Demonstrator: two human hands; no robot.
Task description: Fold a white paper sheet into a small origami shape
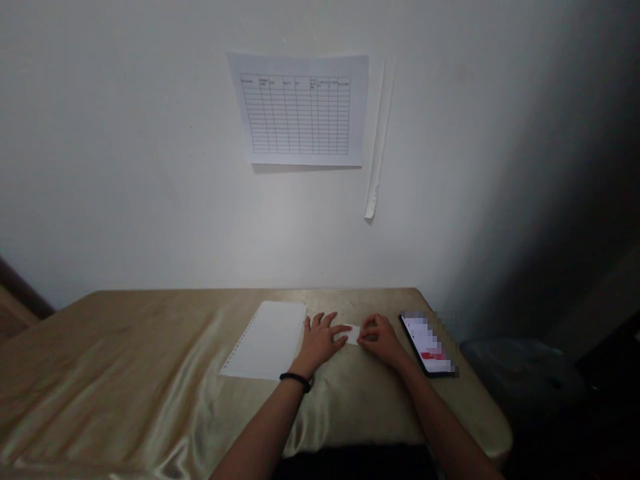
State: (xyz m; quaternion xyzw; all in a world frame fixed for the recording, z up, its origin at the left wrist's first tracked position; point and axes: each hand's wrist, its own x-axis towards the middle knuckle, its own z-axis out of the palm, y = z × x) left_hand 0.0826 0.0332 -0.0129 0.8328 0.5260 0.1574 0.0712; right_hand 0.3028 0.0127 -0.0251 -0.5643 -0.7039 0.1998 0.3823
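A small white piece of paper [353, 335] lies on the cloth between my hands. My right hand [380, 339] is closed, its thumb and fingers pinched at the paper's right edge. On the other side, my left hand [323, 341] has its fingers spread, with the index finger and thumb reaching the paper's left edge. A black band [296, 380] circles my left wrist. Left of that hand is a larger white sheet [267, 340] with a row of punched holes along its left edge; the hand covers part of its right side.
A golden satin cloth [150, 373] with folds covers the table. To the right of my right hand lies a phone [420, 340] with its screen lit. A printed table sheet [300, 110] and a white strip [377, 147] are on the wall behind. A translucent bag-like object [520, 373] sits beyond the table's right edge.
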